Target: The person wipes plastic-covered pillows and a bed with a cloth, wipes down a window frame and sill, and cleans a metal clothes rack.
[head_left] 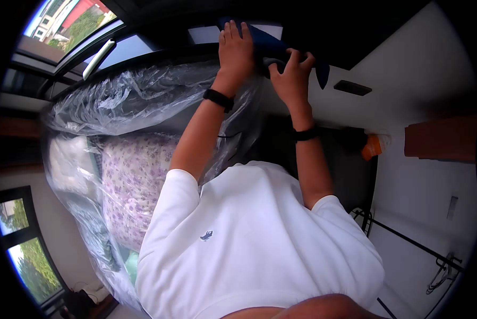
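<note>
Both hands are raised at the top of the head view, by a dark blue cloth point(270, 43). My left hand point(235, 53) lies against the cloth's left part with its fingers stretched out. My right hand point(291, 80) is beside the cloth's lower edge, thumb and fingers apart and slightly bent; the dark background hides whether the fingertips touch it. A pointed blue end point(322, 76) hangs to the right of that hand. Below my left hand, clear plastic sheeting point(137, 98) covers a bed with a purple flowered pillow or cover point(137, 181).
Windows point(34, 255) are at the left, and a white-handled window sash point(99, 59) is at upper left. An orange item point(372, 147) lies to the right. A dark rail point(408, 239) with hangers point(441, 274) runs along the lower right, below a reddish-brown wooden piece point(440, 139).
</note>
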Demonstrator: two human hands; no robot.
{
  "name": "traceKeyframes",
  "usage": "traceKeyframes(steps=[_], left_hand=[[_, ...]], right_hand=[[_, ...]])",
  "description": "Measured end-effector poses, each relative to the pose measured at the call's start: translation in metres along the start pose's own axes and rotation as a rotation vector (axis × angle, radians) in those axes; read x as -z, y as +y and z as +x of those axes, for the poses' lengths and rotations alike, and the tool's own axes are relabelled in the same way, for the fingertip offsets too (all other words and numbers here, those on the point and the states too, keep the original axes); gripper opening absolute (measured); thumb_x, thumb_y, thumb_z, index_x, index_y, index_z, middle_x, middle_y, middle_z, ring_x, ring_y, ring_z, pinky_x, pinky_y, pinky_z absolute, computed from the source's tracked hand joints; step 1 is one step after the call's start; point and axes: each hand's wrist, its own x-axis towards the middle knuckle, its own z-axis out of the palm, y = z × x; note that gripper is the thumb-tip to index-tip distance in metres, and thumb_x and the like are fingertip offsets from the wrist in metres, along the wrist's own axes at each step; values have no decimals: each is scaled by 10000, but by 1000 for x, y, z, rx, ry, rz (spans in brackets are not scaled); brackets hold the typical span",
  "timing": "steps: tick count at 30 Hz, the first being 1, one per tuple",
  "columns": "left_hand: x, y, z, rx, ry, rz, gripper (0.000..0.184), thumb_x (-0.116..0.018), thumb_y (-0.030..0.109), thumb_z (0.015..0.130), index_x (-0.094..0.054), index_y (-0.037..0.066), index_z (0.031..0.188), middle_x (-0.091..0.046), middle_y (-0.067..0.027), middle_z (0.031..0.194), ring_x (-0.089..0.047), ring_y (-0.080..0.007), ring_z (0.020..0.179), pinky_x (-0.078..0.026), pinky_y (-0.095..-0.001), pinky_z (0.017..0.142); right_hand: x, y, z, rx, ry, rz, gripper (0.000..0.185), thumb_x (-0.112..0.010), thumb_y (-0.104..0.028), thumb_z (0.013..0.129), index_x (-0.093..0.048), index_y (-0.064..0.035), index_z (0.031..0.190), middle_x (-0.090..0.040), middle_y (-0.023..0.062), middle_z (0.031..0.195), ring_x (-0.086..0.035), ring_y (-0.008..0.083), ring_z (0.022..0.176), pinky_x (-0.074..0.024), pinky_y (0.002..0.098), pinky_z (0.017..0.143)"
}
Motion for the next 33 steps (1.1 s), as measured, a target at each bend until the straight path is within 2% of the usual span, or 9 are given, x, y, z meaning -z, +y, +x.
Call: traceKeyframes(steps=[2, 5, 8, 11, 15, 19, 26, 30, 33], left_hand=[[-2, -30, 0, 38, -84, 49, 925, -802, 340, 722, -331, -31, 1426, -347, -302, 1457, -318, -409, 1386, -249, -464, 1145], [-4, -96, -11, 169, -82, 192, 937, -801, 345, 725, -315, -36, 1430, -343, -312, 1455, -317, -416, 1384, -262, -473, 1139], [2, -184, -28, 308, -95, 241, 932, -787, 354, 743, -302, -43, 1432, -330, -327, 1455, -304, -434, 1388, -272, -493, 1131], [7, -197, -25, 364, -175, 248, 915, -772, 354, 752, -306, -53, 1426, -313, -337, 1461, -298, -445, 1390, -268, -483, 1136], [13, -208, -15, 434, -270, 63, 911, -747, 331, 755, -289, -64, 1435, -277, -347, 1477, -262, -450, 1404, -246, -451, 1156], [21, -147, -5, 432, -341, 48, 927, -740, 313, 759, -256, -66, 1453, -260, -355, 1480, -234, -459, 1412, -218, -468, 1165], [2, 16, 15, -36, -310, 25, 951, -747, 276, 730, -241, -74, 1455, -276, -353, 1473, -224, -456, 1417, -199, -505, 1160], [-28, 124, 16, -193, -8, -304, 828, -740, 276, 708, -377, 33, 1411, -356, -259, 1470, -292, -390, 1402, -194, -506, 1139], [-28, 167, 8, -111, 167, -423, 703, -697, 257, 689, -485, 118, 1344, -411, -187, 1456, -334, -350, 1383, -186, -513, 1115]], right_hand=[[-2, -15, -3, 84, -9, -65, 555, -685, -236, 812, -481, -37, 1288, -314, 329, 1359, -448, 497, 1168, -448, 471, 961], [-16, -43, -1, 253, -12, -76, 540, -689, -237, 788, -530, -27, 1259, -389, 288, 1353, -467, 454, 1160, -455, 471, 959], [-35, -48, 10, 440, -257, 25, 565, -683, -228, 810, -504, -120, 1335, -376, 167, 1437, -476, 389, 1192, -449, 461, 989], [-59, -41, 10, 510, -315, 182, 593, -680, -231, 823, -464, -141, 1369, -354, 172, 1457, -451, 387, 1243, -446, 444, 1004], [-58, -38, -14, 301, -221, 196, 662, -676, -246, 829, -382, -120, 1408, -389, 153, 1444, -438, 368, 1271, -442, 435, 1006], [-50, -14, -22, 317, 1, 90, 706, -688, -259, 811, -363, -68, 1409, -403, 139, 1444, -464, 353, 1237, -416, 450, 1013], [7, 64, -17, 134, 242, 94, 797, -710, -73, 765, -289, -19, 1440, -324, 225, 1474, -390, 427, 1287, -383, 476, 1046], [35, 43, -30, -78, 63, 394, 731, -601, -53, 782, -298, -23, 1446, -298, 282, 1467, -339, 439, 1331, -309, 467, 1105], [60, 55, -46, -177, 100, 361, 630, -563, -32, 783, -375, -31, 1385, -394, 255, 1358, -452, 429, 1222, -419, 443, 1006]])
